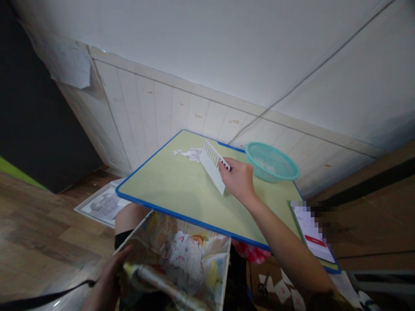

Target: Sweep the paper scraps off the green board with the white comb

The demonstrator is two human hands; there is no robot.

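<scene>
At the near edge, the left hand [108,276] is at the side of an open box lined with cream, fruit-patterned material [215,268]. Its fingers lie in shadow on the wall, and I cannot tell how firmly they close. Inside the box is a broad heap of small white paper pieces with red marks [184,259], so a good share of the paper appears to be gathered there. Lower right, below the bench, lie loose white paper cards with red print [282,291] and dark-handled scissors [263,287], apart from that heap.

Beyond the box stands the bench, its pale yellow-green top edged in blue [152,177]. A flat device with a lit screen and red bar [314,237] lies at its right end. Over the middle, the right hand [238,177] pinches a flat white plastic board with a row of slots [212,170] between thumb and fingers, tilted on edge.

Just beyond the board's far end is a small, scattered pile of white paper scraps [193,154]; judging by this, the scraps on the bench top are what is left to collect. A round turquoise plastic basin [279,176] stands at the far right; its pale contents are too indistinct to count as done or left.
</scene>
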